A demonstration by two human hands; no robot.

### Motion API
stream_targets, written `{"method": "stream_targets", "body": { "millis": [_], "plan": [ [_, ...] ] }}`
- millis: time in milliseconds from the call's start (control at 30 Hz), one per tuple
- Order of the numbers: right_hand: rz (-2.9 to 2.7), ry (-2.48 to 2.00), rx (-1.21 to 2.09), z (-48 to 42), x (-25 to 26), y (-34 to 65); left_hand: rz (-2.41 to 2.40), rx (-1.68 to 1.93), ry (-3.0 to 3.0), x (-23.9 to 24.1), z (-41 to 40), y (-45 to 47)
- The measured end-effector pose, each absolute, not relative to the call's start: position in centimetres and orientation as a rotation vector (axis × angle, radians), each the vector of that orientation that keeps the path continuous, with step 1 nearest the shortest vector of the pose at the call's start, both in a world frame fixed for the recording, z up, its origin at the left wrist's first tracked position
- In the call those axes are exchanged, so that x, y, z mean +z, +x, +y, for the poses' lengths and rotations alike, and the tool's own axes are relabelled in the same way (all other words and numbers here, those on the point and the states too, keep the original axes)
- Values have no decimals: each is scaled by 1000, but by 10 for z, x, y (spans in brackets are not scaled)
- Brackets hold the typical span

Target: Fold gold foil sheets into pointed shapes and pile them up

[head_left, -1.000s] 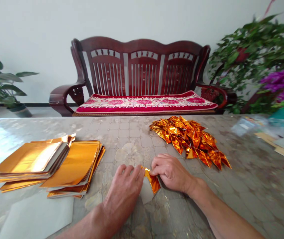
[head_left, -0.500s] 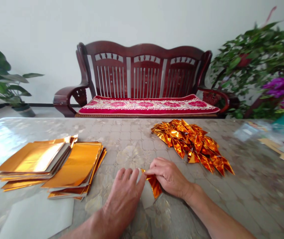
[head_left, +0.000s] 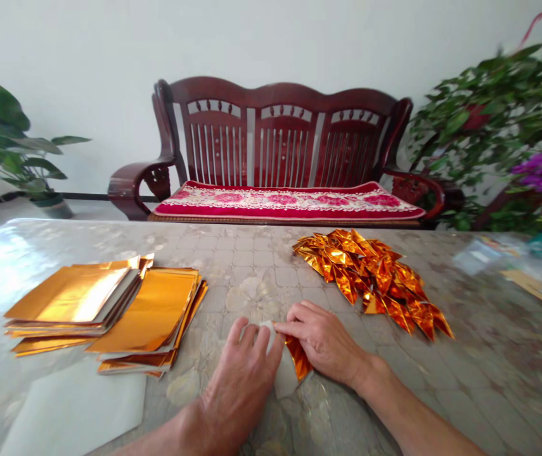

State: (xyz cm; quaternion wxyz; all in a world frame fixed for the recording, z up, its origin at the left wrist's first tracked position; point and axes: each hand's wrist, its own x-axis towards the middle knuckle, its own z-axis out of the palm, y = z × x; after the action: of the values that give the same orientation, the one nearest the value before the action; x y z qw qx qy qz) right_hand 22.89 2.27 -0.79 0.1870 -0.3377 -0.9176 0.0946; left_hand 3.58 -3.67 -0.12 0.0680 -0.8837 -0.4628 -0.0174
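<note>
A gold foil paper (head_left: 296,356) with a white underside lies half folded on the table (head_left: 442,373) in front of me. My left hand (head_left: 242,380) lies flat on its white side, fingers stretched out and pressing it down. My right hand (head_left: 324,342) pinches the gold folded edge at the top. A pile of folded gold foil pieces (head_left: 374,277) lies beyond my right hand. To the left are two stacks of flat gold foil sheets (head_left: 123,310).
A white sheet (head_left: 75,411) lies at the near left of the table. Packets and papers (head_left: 527,272) sit at the far right. Behind the table stand a dark wooden bench (head_left: 280,152) with a red cushion and potted plants (head_left: 494,120) on both sides.
Both hands stay on the foil paper. The left hand has slid further over the white side, flattening it. The view has shifted slightly.
</note>
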Motion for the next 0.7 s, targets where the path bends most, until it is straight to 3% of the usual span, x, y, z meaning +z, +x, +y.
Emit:
{"method": "stream_targets", "body": {
  "millis": [400, 700],
  "plan": [
    [-2581, -1088, 262, 22, -5, 218, -1380, -84, -2644, -1, -42, 35],
    [-2279, -926, 976, 38, -5, 251, -1354, -178, -2747, 2, -18, 10]
  ]
}}
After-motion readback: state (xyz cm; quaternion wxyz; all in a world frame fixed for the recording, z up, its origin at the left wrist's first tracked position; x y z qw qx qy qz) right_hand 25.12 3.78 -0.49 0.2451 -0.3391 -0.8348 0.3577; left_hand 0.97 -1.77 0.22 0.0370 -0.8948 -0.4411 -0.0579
